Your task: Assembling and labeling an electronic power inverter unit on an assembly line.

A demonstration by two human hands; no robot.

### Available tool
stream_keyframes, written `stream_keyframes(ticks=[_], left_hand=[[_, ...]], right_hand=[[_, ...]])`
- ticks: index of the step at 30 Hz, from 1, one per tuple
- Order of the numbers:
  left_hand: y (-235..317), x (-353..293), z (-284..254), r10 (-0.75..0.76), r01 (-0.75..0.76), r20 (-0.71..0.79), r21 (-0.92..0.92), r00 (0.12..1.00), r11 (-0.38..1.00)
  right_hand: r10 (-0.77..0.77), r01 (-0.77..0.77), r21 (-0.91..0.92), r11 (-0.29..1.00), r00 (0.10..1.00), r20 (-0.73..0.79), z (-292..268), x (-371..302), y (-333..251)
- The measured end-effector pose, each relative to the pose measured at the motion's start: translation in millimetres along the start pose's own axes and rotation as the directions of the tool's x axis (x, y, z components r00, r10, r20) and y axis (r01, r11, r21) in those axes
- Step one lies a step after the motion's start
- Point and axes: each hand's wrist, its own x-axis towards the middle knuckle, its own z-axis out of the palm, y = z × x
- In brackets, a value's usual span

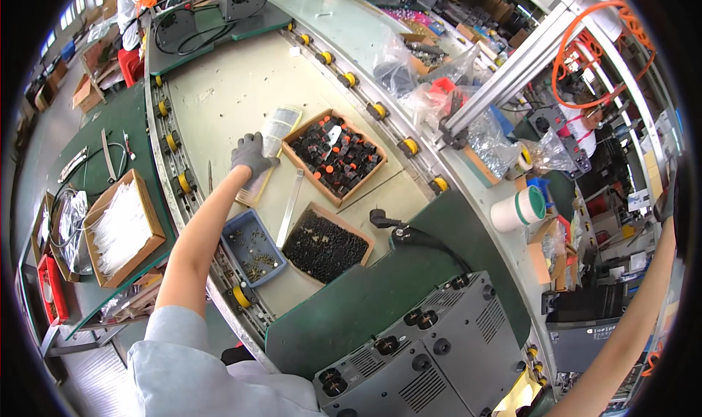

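My left hand [252, 156], in a grey glove, reaches out over the conveyor line. It lies on a flat, pale, see-through yellowish item [280, 124], perhaps a sheet or a shallow case, with its fingers spread. Right of it stands a cardboard box of black and orange small parts [336, 154]. Below are a metal strip [290, 209], a box of small black pieces [325, 245] and a blue tray of small screws [252, 249]. My right hand [667, 201], also in a dark glove, is raised at the far right rim; its fingers are mostly lost in the dark edge.
Close to me, a grey metal machine housing [424, 344] sits on a green board [307, 329], its black plug [382, 218] lying beyond. Rollers edge both sides of the line. A white-and-green roll [518, 209] stands right; a box of white strips [124, 230] stands left. A person [131, 8] works far left.
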Motion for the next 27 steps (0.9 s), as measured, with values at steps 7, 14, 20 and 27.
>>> stream_keyframes(ticks=[7,14,20,27], left_hand=[[-58,-2,-27,0.236,-0.203,0.231,-0.159,0.944,0.966],[-71,-13,-22,0.033,-0.007,0.043,-0.494,0.999,0.87],[-41,-37,-58,0.021,-0.163,-0.257,-0.548,0.966,0.82],[8,-98,-116,0.125,-0.268,-0.332,-0.43,0.935,0.862]], right_hand=[[-0.317,0.459,-0.37,0.808,0.867,0.385,-51,-18,49],[-0.238,0.365,-0.233,0.901,0.867,0.437,-123,-184,-6],[-0.426,0.549,-0.125,0.826,0.755,0.498,-168,-295,-124],[-0.457,0.417,0.238,0.877,0.574,0.68,-167,-346,-219]])
